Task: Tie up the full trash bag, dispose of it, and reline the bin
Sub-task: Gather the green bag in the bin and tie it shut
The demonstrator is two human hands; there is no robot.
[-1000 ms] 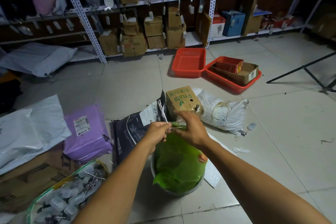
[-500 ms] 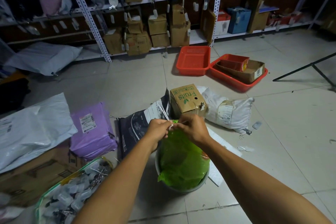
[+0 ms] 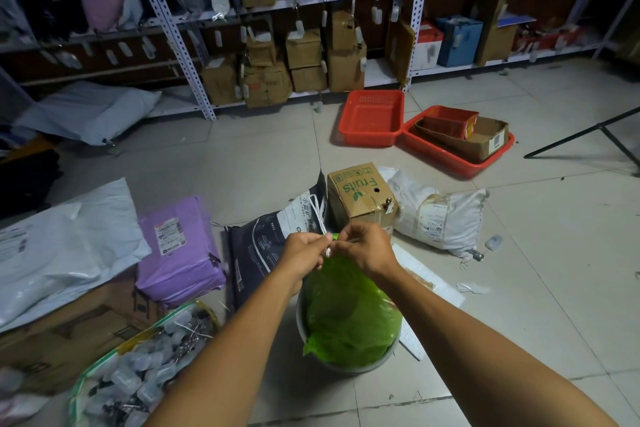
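A full green trash bag (image 3: 349,315) bulges out of a small round grey bin (image 3: 349,368) on the tiled floor. Its neck is gathered at the top, where a white drawstring (image 3: 327,251) shows between my hands. My left hand (image 3: 304,253) pinches the string and bag neck from the left. My right hand (image 3: 369,248) pinches the same string from the right, fingers curled. Both hands meet just above the bag. The knot itself is hidden by my fingers.
A "Fruits" cardboard box (image 3: 360,194), a dark parcel bag (image 3: 266,246) and a white sack (image 3: 436,215) lie just behind the bin. Purple parcels (image 3: 176,250) and a bag of small bottles (image 3: 138,364) sit left. Red baskets (image 3: 372,118) and shelving (image 3: 311,45) stand farther back.
My hands have drawn closer together over the bag neck and the white string now shows between them. The bag and bin have not moved.
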